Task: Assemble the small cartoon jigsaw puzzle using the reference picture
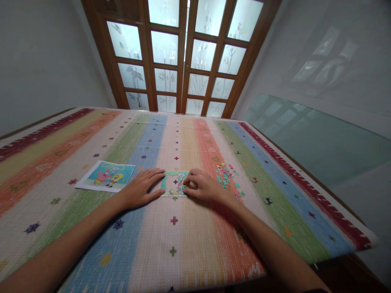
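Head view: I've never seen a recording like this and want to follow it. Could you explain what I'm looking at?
There is no machine, only a person's bare left hand and right hand. The single picture comes from a camera worn on the head, looking forward and down. On the striped cloth lie a partly filled puzzle, loose pieces to its right and a printed sheet to its left. The left hand lies spread at the puzzle's left edge. The right hand's fingers are bent at its right side; whether they hold a piece is unclear.
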A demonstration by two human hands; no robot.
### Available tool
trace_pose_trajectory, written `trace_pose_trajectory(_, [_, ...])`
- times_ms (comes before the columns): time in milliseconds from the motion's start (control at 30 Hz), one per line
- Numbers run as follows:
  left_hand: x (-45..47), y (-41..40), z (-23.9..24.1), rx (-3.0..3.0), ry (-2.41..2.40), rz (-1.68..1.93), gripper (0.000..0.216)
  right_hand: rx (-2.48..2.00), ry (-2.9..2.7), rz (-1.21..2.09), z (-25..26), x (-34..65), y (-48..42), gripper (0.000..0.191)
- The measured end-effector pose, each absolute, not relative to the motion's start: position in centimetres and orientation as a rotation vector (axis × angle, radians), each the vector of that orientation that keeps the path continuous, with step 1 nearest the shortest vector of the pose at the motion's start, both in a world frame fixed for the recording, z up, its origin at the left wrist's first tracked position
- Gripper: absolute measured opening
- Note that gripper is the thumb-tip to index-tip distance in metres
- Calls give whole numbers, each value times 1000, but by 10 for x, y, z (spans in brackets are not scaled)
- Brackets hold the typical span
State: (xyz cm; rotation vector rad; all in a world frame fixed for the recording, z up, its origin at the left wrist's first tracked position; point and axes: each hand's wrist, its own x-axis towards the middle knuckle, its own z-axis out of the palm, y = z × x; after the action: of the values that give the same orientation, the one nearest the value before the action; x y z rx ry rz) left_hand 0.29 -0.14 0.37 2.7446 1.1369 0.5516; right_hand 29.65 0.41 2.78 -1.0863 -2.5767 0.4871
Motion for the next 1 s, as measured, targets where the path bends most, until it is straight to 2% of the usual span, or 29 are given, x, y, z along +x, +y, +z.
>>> trace_pose_trajectory(533, [3,-2,5,2728,1142,537,54,-1111,-2583,455,28,293,1,3])
trace_pose_trajectory(800, [3,-2,4,2737,1150,526,53,-1166,-2572,324,23,285,-6,14])
trace_pose_trajectory(1000, [3,-2,4,2735,1154,519,53,-1189,-2522,328,23,284,-6,9])
